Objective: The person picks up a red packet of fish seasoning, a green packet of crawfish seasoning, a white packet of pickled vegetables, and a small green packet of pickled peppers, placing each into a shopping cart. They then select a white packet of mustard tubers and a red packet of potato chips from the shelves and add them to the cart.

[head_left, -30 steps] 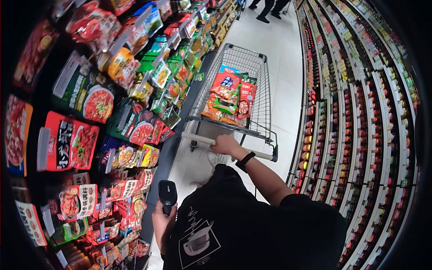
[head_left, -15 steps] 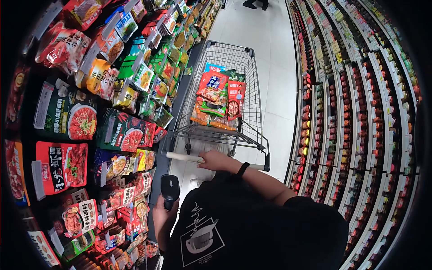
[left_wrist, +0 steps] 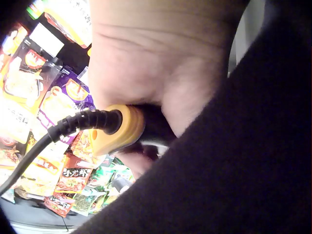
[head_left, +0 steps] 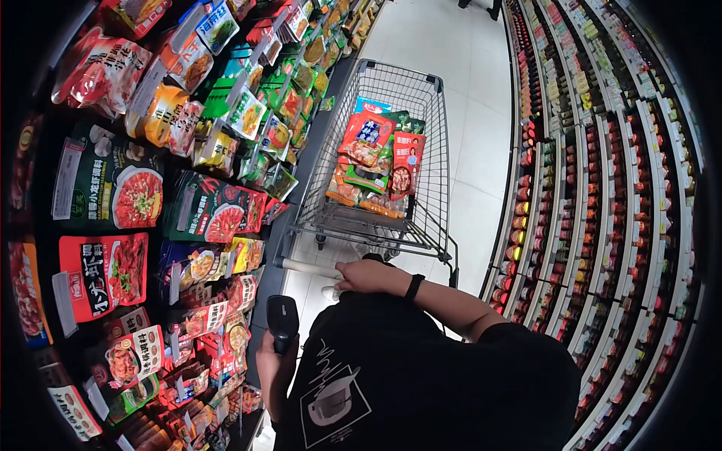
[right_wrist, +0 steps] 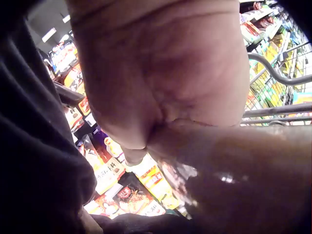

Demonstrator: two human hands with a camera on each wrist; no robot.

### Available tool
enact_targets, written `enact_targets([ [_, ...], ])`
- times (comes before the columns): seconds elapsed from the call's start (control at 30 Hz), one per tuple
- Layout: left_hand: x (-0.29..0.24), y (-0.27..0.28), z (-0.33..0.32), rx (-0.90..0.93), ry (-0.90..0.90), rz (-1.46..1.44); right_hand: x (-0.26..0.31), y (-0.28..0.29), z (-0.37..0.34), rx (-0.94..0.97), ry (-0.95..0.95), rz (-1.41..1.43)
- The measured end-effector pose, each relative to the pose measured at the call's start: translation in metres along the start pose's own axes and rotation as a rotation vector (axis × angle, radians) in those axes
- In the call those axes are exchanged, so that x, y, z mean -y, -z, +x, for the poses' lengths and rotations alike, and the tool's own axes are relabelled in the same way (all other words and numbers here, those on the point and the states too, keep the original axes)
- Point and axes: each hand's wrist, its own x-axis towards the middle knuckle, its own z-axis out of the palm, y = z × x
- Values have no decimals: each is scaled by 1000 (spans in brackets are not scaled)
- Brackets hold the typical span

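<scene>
In the head view my left hand [head_left: 272, 368] grips a black handheld barcode scanner [head_left: 283, 319], its head pointing up the aisle beside the shelf. The left wrist view shows the scanner's yellow butt end [left_wrist: 127, 129] below the palm, with a coiled black cable [left_wrist: 73, 126] running from it. My right hand [head_left: 370, 276] holds the pale handle [head_left: 310, 267] of a wire shopping cart [head_left: 444, 161], close in front of my body. Packets lie heaped in the basket: a red food packet [head_left: 366, 137], another red one [head_left: 406, 165] beside it, and several more underneath.
Shelves of seasoning packets, among them a dark green pouch [head_left: 113, 184] and a red pouch [head_left: 105, 274], rise close on the left. Rows of jars [head_left: 519, 237] line the right. Pale floor tiles [head_left: 481, 113] run between; another person's feet [head_left: 492, 11] show at the top.
The cart handle and my right hand have come nearer my body. The scanner stays in my left hand, almost unmoved. The person ahead has shifted toward the top edge of the view.
</scene>
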Motion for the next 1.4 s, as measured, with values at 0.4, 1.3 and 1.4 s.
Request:
enact_targets([
  [0.4,5,7,-33,-94,136,-48,47,87,4,213,-48,-244],
  [1.3,32,-48,-157,-629,397,-317,109,115,343,-494,233,479],
  [1.4,38,-56,-157,-659,371,-310,101,115,365,-505,345,489],
])
